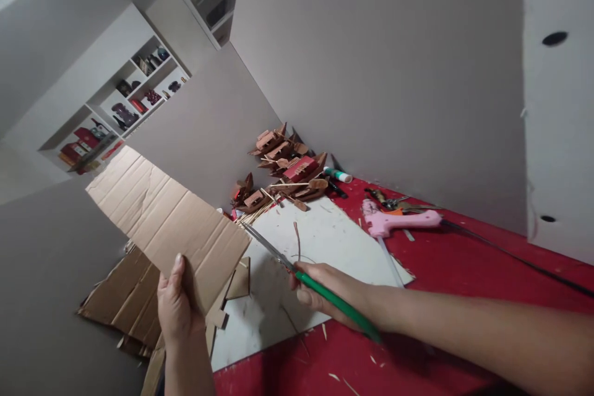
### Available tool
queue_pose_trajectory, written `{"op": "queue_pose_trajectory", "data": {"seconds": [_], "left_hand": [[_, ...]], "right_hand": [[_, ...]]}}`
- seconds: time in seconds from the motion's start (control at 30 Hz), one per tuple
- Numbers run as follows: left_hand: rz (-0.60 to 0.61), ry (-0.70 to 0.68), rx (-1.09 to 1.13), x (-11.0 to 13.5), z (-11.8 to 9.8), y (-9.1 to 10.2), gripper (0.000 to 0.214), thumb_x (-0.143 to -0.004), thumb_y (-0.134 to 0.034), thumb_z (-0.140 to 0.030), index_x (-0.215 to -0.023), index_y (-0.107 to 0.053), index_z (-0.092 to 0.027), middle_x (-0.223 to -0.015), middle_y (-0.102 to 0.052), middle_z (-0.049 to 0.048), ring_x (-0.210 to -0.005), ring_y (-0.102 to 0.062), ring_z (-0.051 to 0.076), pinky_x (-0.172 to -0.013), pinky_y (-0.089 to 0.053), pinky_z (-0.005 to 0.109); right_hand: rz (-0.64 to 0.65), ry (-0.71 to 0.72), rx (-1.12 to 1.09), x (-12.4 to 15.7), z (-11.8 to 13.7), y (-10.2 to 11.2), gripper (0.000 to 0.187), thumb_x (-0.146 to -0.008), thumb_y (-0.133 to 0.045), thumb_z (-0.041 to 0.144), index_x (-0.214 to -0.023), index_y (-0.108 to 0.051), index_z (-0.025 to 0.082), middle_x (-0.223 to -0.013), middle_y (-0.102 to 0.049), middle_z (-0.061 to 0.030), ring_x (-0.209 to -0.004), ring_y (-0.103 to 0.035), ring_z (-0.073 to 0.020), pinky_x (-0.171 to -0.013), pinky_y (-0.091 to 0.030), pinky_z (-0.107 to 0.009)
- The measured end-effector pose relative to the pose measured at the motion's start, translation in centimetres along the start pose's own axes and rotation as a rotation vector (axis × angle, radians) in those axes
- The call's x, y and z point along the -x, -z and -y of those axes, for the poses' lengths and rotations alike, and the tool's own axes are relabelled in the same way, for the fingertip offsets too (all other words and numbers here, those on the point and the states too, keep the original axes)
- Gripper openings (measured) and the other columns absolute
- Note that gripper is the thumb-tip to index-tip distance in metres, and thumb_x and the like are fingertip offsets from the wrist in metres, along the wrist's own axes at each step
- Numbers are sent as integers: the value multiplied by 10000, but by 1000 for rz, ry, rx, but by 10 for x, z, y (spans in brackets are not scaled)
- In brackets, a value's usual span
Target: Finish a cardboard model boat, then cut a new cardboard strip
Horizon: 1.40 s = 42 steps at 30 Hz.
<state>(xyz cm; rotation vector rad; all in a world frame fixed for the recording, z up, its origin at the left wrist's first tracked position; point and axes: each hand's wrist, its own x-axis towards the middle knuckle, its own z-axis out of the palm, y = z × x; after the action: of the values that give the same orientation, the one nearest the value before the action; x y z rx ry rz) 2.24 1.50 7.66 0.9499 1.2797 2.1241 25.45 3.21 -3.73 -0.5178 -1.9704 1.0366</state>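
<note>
A creased rectangular piece of cardboard (171,223) is raised at a slant, with my left hand (175,306) gripping its lower edge, thumb on the near face. My right hand (325,294) is closed around a pair of scissors (331,300) with green handles. The metal blades point up and left, their tips close to the cardboard's right corner; whether they touch it I cannot tell. Beneath both hands lies a white board (264,322) strewn with small scraps. More cardboard pieces (127,297) are stacked behind and below my left hand.
A pink glue gun (399,219) with a black cord rests on the red tabletop (468,266) at right. Several small wooden model boats (288,164) cluster at the back by the grey partition (380,74). Beside them lies a white-and-green tube (338,174). Wall shelves (125,96) stand beyond.
</note>
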Motion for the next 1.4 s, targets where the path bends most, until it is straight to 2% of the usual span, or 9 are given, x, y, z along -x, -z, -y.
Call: {"op": "queue_pose_trajectory", "data": {"seconds": [0.13,0.47,0.7,0.9,1.07,1.23,1.4], "left_hand": [[8,-12,20,2,4,-3,170,-670,-737,-220,-811,-650,-183,-798,-691,-18,-755,-657,114,-665,-530,189],[54,-91,-31,3,16,-3,234,-708,-723,-251,-927,-653,-205,-966,-704,8,-926,-646,136,-783,-508,206],[40,-78,-39,-1,24,0,261,-692,-740,-281,-925,-644,-216,-924,-700,-7,-920,-646,138,-788,-512,218],[15,-45,-16,-1,28,0,258,-669,-757,-273,-900,-655,-215,-921,-697,-6,-913,-648,149,-784,-519,239],[13,-90,-49,0,35,4,291,-678,-751,-300,-939,-652,-221,-950,-697,-5,-950,-641,158,-830,-507,258],[9,-109,-72,3,37,2,315,-695,-736,-310,-987,-650,-228,-986,-698,5,-982,-632,166,-838,-502,258],[23,-97,-31,3,38,1,318,-706,-722,-276,-1009,-646,-215,-997,-706,27,-959,-646,171,-806,-512,256]], "right_hand": [[-18,7,62,1,-3,0,600,-832,-296,728,-849,-494,162,-713,-519,-26,-610,-486,-144,-576,-418,-261],[-14,-80,122,1,-7,1,630,-816,-290,752,-796,-498,157,-669,-523,-30,-586,-476,-147,-564,-411,-263],[-22,-84,199,2,-17,1,485,-854,-399,643,-877,-508,172,-746,-588,-47,-626,-528,-162,-583,-414,-255],[-19,-125,289,4,-18,1,504,-848,-393,660,-905,-515,175,-771,-619,-72,-651,-572,-198,-579,-408,-273],[-30,-133,262,3,-17,2,484,-848,-428,651,-907,-524,180,-821,-637,-81,-708,-596,-210,-623,-432,-284],[-1,-134,245,1,-14,4,535,-853,-364,678,-913,-526,172,-812,-619,-87,-710,-580,-211,-631,-432,-295],[-4,-196,213,0,-14,5,549,-833,-350,702,-765,-495,177,-655,-521,-22,-586,-466,-150,-561,-371,-266]]}}
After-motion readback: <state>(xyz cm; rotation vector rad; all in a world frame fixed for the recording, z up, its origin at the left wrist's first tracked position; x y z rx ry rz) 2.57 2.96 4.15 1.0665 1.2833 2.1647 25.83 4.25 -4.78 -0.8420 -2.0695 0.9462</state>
